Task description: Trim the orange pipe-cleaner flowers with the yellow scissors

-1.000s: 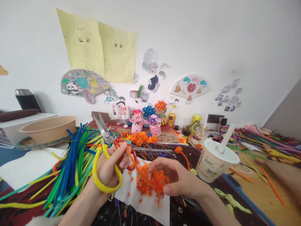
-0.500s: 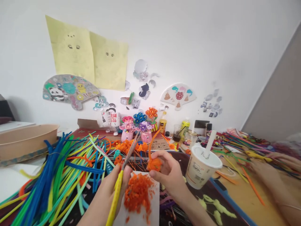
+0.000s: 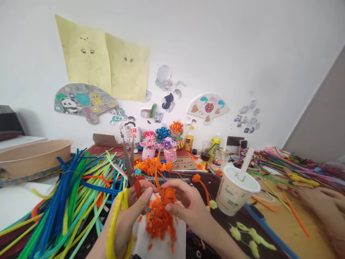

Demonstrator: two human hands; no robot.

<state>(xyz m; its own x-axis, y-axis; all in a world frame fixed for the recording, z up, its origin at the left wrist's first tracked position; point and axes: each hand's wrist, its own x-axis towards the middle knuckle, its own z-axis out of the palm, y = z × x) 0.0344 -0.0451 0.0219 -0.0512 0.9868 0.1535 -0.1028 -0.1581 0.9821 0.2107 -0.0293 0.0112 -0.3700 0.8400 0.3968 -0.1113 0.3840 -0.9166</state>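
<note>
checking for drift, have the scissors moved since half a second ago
Yes, leftward in the view: the tips of the scissors showed just right of the left pink flowerpot; now they show left of it.

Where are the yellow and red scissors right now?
In the head view, the scissors are left of centre in the person's left hand, blades pointing up, between the blue fuzzy strips and the orange fuzzy piece in the right hand.
</note>
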